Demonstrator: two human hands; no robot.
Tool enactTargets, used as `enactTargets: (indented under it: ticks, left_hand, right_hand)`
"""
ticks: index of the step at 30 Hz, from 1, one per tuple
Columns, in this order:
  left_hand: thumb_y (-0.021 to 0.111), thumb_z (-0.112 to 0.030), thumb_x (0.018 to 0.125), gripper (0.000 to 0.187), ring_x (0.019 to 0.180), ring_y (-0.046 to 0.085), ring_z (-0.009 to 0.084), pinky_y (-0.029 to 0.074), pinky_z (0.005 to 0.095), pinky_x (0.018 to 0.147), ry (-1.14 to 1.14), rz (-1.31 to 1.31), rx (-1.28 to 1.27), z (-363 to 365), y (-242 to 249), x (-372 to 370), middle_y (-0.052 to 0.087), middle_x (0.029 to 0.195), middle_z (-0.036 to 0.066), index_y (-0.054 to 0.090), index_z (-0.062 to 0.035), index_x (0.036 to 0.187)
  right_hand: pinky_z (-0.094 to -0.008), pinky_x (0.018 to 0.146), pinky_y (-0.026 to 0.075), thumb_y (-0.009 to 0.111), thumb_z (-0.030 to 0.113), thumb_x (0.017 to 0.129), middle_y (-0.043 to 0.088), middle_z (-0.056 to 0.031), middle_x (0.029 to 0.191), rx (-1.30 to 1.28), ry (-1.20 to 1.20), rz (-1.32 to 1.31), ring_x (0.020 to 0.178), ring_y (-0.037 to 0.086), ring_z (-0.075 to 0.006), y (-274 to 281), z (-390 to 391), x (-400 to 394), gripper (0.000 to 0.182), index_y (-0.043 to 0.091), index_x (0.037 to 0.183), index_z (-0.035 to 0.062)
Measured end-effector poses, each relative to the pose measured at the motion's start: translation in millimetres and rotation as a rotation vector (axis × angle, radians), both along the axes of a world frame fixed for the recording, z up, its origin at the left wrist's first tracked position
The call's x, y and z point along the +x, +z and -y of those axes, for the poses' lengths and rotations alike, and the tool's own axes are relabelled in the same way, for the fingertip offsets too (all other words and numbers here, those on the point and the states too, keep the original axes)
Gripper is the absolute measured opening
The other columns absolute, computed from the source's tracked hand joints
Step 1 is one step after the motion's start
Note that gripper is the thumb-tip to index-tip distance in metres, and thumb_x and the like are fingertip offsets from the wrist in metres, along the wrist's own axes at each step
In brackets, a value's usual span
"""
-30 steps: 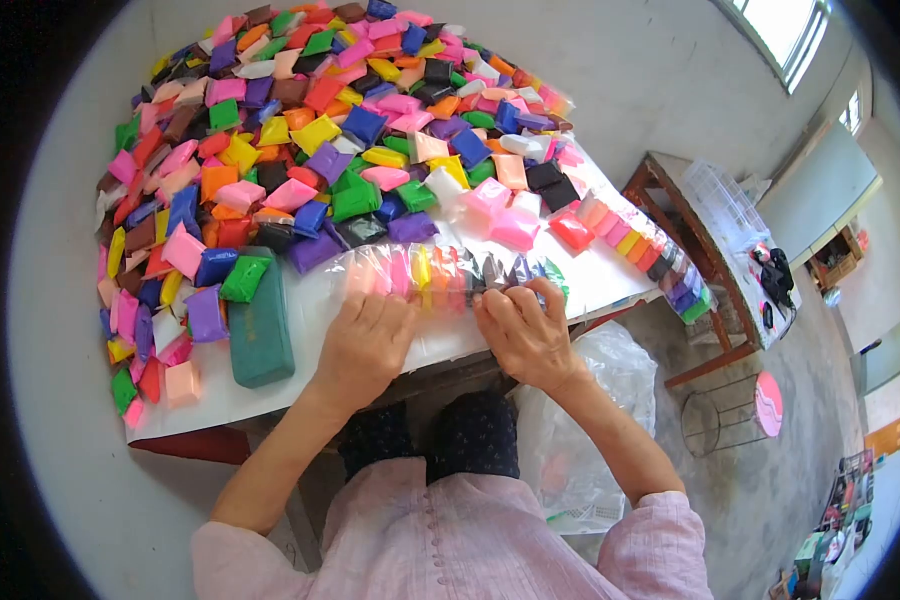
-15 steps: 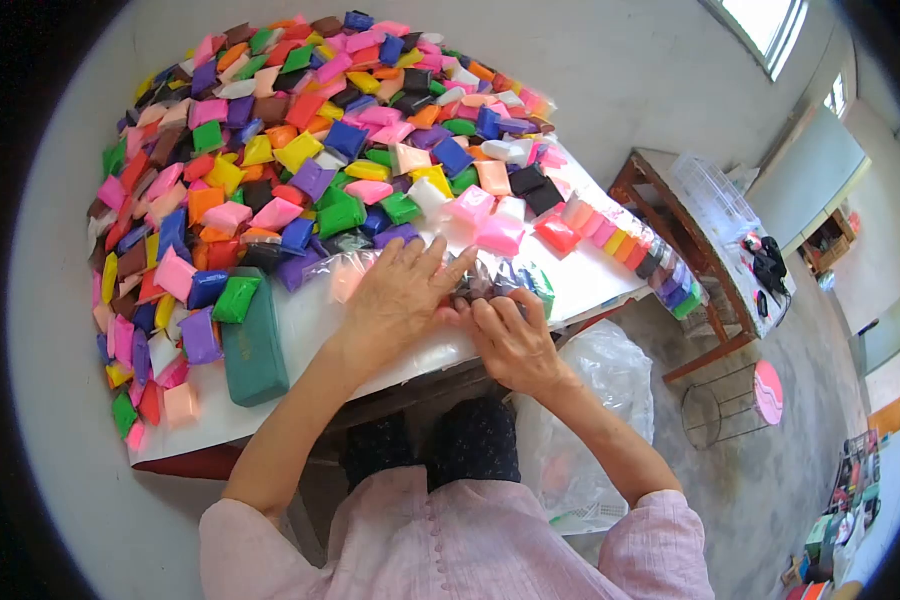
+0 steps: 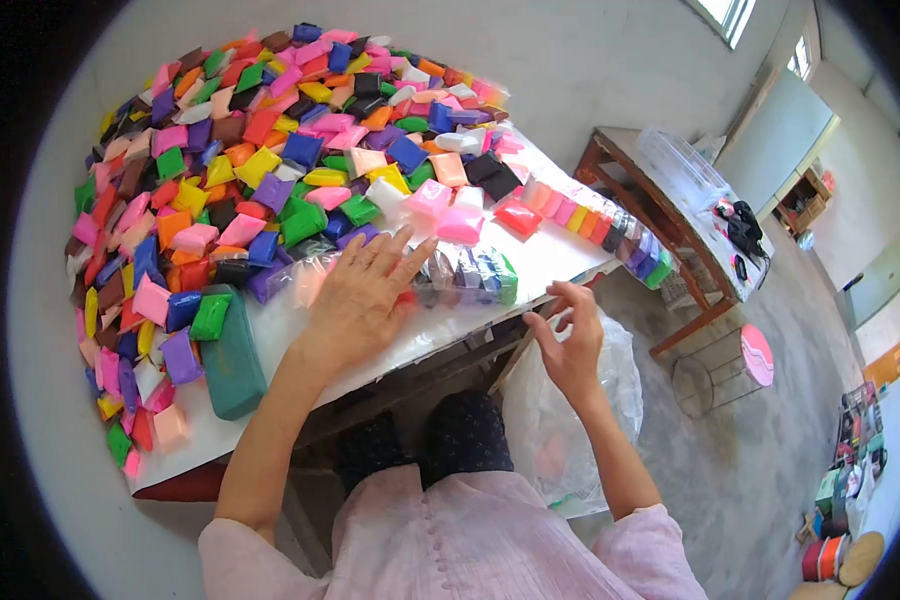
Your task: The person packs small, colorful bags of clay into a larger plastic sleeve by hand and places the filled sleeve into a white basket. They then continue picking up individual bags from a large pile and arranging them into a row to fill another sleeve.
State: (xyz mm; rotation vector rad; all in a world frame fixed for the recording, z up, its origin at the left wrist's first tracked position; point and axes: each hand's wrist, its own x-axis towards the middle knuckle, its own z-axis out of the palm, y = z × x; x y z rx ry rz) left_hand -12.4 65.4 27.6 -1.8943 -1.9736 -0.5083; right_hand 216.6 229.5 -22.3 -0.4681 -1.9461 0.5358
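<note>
— What's in front of you?

— A white counter [image 3: 530, 262], its far side buried under a heap of coloured packets [image 3: 270, 140]. A dark green block [image 3: 232, 355] lies by the near left edge. A second row of packets [image 3: 595, 225] in clear wrap sits along the right edge.

— And below the counter?

— A clear plastic bag [image 3: 550, 420] hangs beside my knees.

— Where is the strip you are handling?

— The clear sleeve of packets [image 3: 460, 275] lies flat on the counter near its front edge, just in front of the heap.

— Your hands?

— My left hand [image 3: 365, 290] lies spread flat on the sleeve's left part, pressing it down, fingers wide. My right hand [image 3: 570, 340] is off the counter edge above the bag, fingers loosely open, gripping nothing that I can make out.
</note>
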Motion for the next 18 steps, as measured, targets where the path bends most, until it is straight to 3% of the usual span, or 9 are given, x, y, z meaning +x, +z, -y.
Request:
enactTargets:
  ticks: [4, 6, 9, 13, 18]
  left_hand:
    - [0.064, -0.024, 0.085, 0.069, 0.132, 0.045, 0.0357, 0.027, 0.0509, 0.115, 0.015, -0.016, -0.043, 3, 13, 4, 0.047, 0.143, 0.018, 0.039, -0.0132, 0.148]
    - [0.061, -0.031, 0.089, 0.065, 0.13, 0.047, 0.0377, 0.03, 0.0537, 0.113, 0.02, 0.061, -0.061, 0, 22, 6, 0.049, 0.143, 0.02, 0.041, -0.0131, 0.147]
    - [0.057, -0.029, 0.091, 0.057, 0.123, 0.051, 0.036, 0.036, 0.0475, 0.107, 0.059, 0.126, -0.143, -13, 17, -1, 0.054, 0.136, 0.019, 0.046, -0.0123, 0.145]
    - [0.055, -0.032, 0.092, 0.054, 0.112, 0.056, 0.035, 0.042, 0.0456, 0.096, 0.084, 0.241, -0.249, -17, 26, -2, 0.06, 0.125, 0.018, 0.05, -0.0118, 0.141]
    - [0.056, -0.031, 0.091, 0.053, 0.106, 0.059, 0.0342, 0.044, 0.0459, 0.093, 0.03, 0.382, -0.275, -15, 32, -10, 0.063, 0.117, 0.017, 0.05, -0.0116, 0.141]
  right_hand:
    - [-0.0359, 0.068, 0.051, 0.076, 0.004, 0.075, 0.063, -0.0132, 0.101, 0.152, 0.034, 0.088, 0.076, 0.06, -0.026, -4, -12, -17, 0.036, 0.061, 0.108, 0.0011]
    - [-0.0374, 0.067, 0.05, 0.074, 0.006, 0.079, 0.063, -0.011, 0.093, 0.114, 0.008, 0.068, 0.074, 0.061, -0.0251, -7, -9, -24, 0.024, 0.063, 0.1, 0.003]
    - [-0.0402, 0.063, 0.049, 0.072, 0.009, 0.08, 0.061, -0.0108, 0.083, 0.06, -0.065, 0.085, 0.073, 0.062, -0.0275, -10, 1, -32, 0.014, 0.062, 0.09, 0.0044]
    - [-0.042, 0.064, 0.049, 0.071, 0.014, 0.08, 0.062, -0.0111, 0.08, 0.051, -0.234, 0.073, 0.074, 0.063, -0.0308, -14, 14, -48, 0.015, 0.06, 0.083, 0.005]
    - [-0.0409, 0.064, 0.05, 0.071, 0.014, 0.081, 0.063, -0.0095, 0.08, -0.023, -0.233, 0.063, 0.074, 0.064, -0.0293, -8, 16, -55, 0.015, 0.061, 0.086, 0.0057]
